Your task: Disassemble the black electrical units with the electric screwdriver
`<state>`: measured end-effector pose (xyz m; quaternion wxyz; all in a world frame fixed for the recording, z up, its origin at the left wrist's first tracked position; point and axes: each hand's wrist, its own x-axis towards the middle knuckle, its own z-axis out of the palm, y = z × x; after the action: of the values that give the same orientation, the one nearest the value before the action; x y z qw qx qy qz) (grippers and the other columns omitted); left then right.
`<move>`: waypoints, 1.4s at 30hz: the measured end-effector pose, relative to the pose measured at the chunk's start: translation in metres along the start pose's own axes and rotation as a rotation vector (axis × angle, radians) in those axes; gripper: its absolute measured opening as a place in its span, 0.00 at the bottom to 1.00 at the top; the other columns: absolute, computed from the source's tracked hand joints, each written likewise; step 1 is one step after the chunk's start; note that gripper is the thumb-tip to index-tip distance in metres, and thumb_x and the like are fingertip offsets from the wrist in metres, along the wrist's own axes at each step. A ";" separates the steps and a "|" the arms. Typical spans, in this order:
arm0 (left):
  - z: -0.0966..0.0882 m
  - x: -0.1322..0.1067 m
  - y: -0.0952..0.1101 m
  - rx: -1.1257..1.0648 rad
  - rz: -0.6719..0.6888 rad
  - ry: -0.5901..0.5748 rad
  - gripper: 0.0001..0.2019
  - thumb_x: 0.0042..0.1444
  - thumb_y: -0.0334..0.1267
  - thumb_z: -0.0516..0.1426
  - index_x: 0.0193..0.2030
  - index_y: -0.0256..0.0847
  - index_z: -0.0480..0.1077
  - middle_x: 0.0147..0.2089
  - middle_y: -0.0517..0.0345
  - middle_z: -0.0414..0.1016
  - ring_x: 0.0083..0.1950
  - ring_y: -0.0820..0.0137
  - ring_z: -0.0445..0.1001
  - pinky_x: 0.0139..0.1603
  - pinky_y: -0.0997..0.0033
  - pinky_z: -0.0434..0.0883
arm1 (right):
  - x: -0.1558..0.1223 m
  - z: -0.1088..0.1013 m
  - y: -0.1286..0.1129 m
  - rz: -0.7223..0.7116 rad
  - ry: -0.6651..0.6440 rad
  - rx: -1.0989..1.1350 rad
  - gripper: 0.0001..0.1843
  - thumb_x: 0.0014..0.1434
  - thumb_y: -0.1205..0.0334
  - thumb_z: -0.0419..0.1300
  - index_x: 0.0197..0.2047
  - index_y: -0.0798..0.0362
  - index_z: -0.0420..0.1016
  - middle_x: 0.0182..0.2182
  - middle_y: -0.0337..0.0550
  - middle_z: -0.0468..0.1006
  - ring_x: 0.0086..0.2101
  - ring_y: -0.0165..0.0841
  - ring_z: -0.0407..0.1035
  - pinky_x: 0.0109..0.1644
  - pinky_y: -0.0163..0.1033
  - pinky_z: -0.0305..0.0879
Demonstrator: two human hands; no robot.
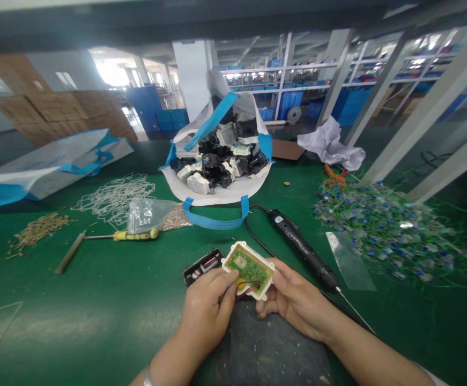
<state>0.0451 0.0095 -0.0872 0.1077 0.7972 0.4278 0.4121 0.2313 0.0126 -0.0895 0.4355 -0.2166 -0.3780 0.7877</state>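
A white plastic case with a green circuit board (pixel 249 268) sits between my hands, tilted up toward me. My right hand (pixel 295 300) grips its right edge from below. My left hand (pixel 207 311) is closed in a pinch at the board's lower left, on the red and black wires (pixel 246 288) that run from it. A black case half (pixel 201 265) lies on the green table just behind my left hand.
A black electric screwdriver (pixel 301 249) with its cord lies to the right. An open white and blue bag (pixel 221 155) of black and white parts stands behind. A yellow-handled screwdriver (pixel 131 235), a clear bag (pixel 148 213), screws, white gaskets (pixel 115 198) and a heap of blue parts (pixel 382 230) surround.
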 end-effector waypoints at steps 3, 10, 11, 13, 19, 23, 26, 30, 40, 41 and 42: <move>0.000 0.002 0.000 -0.001 -0.008 -0.008 0.10 0.55 0.30 0.50 0.42 0.38 0.69 0.38 0.51 0.72 0.39 0.69 0.71 0.40 0.71 0.70 | 0.000 0.000 0.000 0.005 0.006 0.002 0.19 0.59 0.51 0.59 0.46 0.53 0.58 0.32 0.45 0.70 0.29 0.33 0.69 0.32 0.36 0.66; -0.004 0.002 0.004 -0.016 -0.042 -0.042 0.10 0.56 0.31 0.49 0.42 0.37 0.68 0.38 0.50 0.72 0.39 0.68 0.70 0.39 0.71 0.69 | 0.000 0.001 0.000 0.028 0.036 0.000 0.20 0.59 0.50 0.59 0.45 0.54 0.59 0.31 0.45 0.71 0.28 0.33 0.69 0.31 0.36 0.66; -0.005 0.002 0.005 -0.023 -0.045 -0.049 0.10 0.56 0.32 0.49 0.42 0.37 0.68 0.38 0.50 0.71 0.39 0.68 0.70 0.39 0.70 0.69 | 0.000 0.001 0.000 0.030 0.039 -0.001 0.20 0.58 0.49 0.59 0.45 0.54 0.59 0.32 0.45 0.71 0.27 0.33 0.69 0.31 0.36 0.66; -0.005 0.002 0.006 -0.030 -0.051 -0.071 0.11 0.56 0.34 0.50 0.44 0.38 0.68 0.39 0.49 0.71 0.39 0.67 0.69 0.39 0.69 0.69 | 0.000 0.001 0.000 0.028 0.039 -0.002 0.21 0.58 0.49 0.60 0.45 0.54 0.59 0.32 0.46 0.71 0.27 0.33 0.69 0.31 0.35 0.66; 0.001 0.002 0.009 -0.241 -0.179 -0.055 0.09 0.55 0.35 0.53 0.42 0.41 0.71 0.40 0.51 0.68 0.41 0.67 0.68 0.41 0.67 0.68 | 0.000 0.000 0.001 0.005 0.017 -0.027 0.23 0.57 0.49 0.61 0.46 0.53 0.58 0.32 0.45 0.71 0.29 0.34 0.68 0.32 0.36 0.66; 0.000 0.004 0.011 -0.378 -0.248 -0.020 0.05 0.53 0.34 0.55 0.33 0.40 0.73 0.37 0.54 0.68 0.39 0.69 0.69 0.39 0.70 0.68 | 0.000 0.001 0.000 0.008 0.009 -0.049 0.24 0.56 0.48 0.62 0.47 0.54 0.58 0.32 0.45 0.70 0.30 0.34 0.68 0.33 0.37 0.65; -0.001 0.004 0.012 -0.374 -0.277 -0.029 0.06 0.52 0.33 0.55 0.28 0.40 0.73 0.35 0.55 0.67 0.38 0.69 0.68 0.39 0.70 0.67 | 0.000 0.002 0.000 0.013 0.008 -0.055 0.24 0.56 0.48 0.62 0.46 0.54 0.59 0.32 0.45 0.70 0.29 0.34 0.68 0.33 0.37 0.65; -0.001 0.004 0.011 -0.382 -0.302 -0.066 0.06 0.52 0.33 0.55 0.27 0.39 0.72 0.36 0.54 0.65 0.40 0.68 0.67 0.40 0.69 0.67 | 0.000 0.001 0.000 0.014 0.008 -0.066 0.23 0.56 0.48 0.62 0.47 0.54 0.59 0.32 0.45 0.70 0.29 0.34 0.68 0.33 0.38 0.65; -0.005 0.005 0.014 -0.366 -0.278 -0.107 0.06 0.51 0.32 0.55 0.27 0.40 0.72 0.38 0.53 0.63 0.41 0.67 0.66 0.41 0.69 0.67 | -0.001 0.000 0.001 0.012 -0.003 -0.064 0.24 0.56 0.48 0.62 0.48 0.54 0.59 0.31 0.45 0.71 0.30 0.34 0.68 0.34 0.37 0.65; -0.005 0.005 0.014 -0.364 -0.276 -0.110 0.06 0.50 0.32 0.55 0.27 0.40 0.72 0.38 0.53 0.63 0.41 0.67 0.66 0.41 0.69 0.66 | -0.001 0.000 0.001 0.013 -0.004 -0.064 0.24 0.56 0.48 0.62 0.48 0.54 0.59 0.31 0.45 0.71 0.30 0.34 0.68 0.34 0.38 0.65; -0.005 0.005 0.013 -0.362 -0.274 -0.114 0.05 0.50 0.31 0.55 0.27 0.40 0.72 0.38 0.53 0.63 0.41 0.67 0.66 0.41 0.69 0.66 | -0.001 0.000 0.001 0.013 -0.004 -0.063 0.24 0.56 0.48 0.62 0.48 0.54 0.59 0.31 0.45 0.71 0.30 0.34 0.68 0.34 0.38 0.65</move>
<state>0.0506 0.0045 -0.0740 0.3280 0.7214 0.4444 0.4178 0.2312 0.0116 -0.0900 0.4224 -0.2312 -0.4022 0.7787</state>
